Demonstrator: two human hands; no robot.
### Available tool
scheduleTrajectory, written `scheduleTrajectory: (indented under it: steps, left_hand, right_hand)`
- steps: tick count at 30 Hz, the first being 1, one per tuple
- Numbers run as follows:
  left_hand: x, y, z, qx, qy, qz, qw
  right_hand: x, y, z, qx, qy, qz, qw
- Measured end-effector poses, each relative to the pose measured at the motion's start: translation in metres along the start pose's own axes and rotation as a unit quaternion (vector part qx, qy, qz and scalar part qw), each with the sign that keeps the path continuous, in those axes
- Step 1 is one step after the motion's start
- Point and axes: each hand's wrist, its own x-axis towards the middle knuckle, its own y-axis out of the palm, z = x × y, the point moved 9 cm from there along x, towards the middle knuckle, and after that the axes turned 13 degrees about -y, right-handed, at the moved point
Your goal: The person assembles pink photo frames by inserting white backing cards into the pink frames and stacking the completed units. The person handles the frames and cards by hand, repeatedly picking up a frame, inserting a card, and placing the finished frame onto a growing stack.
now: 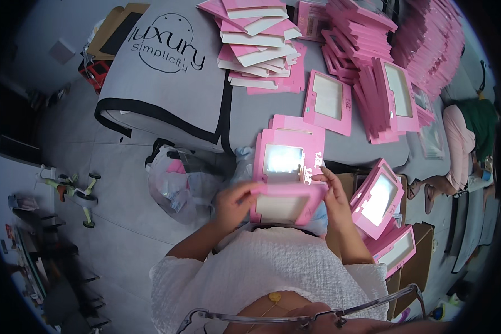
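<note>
So there's a flat pink cardboard box with a clear window (286, 186), half-folded, held up right in front of the person's chest, over the near edge of the grey counter (250, 111). The left hand (235, 201) is pinched onto the lower flap's left edge, and the right hand (331, 192) grips the right side, fingers closed around the card near the white printing. The hands sit apart, one per side, both clamped on that box. The glossy window catches the light, while the card looks smooth and matte.

Not much room on the right: a leaning batch of finished pink window boxes (381, 203) sits just beside the right forearm, in a brown carton (414, 261). Further back on the counter there's a single pink window box lying flat (328, 101), a messy fan of pink-and-white flat card blanks (259, 44), and tall crowded rows of pink boxes (417, 50) along the far right edge. On the left, a grey fabric cover with black trim (161, 83) drapes over the counter's edge, and a crinkly plastic bag (175, 181) sits on the grey tiled floor (117, 222), which has more open space.
</note>
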Motion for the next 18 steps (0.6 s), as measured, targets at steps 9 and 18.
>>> scheduleTrajectory:
  steps: [9, 18]
  left_hand:
    - [0.091, 0.008, 0.071, -0.233, -0.125, -0.098, 0.96]
    - [0.08, 0.031, 0.123, 0.175, -0.068, -0.139, 0.972]
  right_hand:
    - [0.049, -0.062, -0.032, -0.12, 0.063, -0.134, 0.982]
    - [0.09, -0.066, -0.008, -0.539, -0.151, -0.047, 0.827]
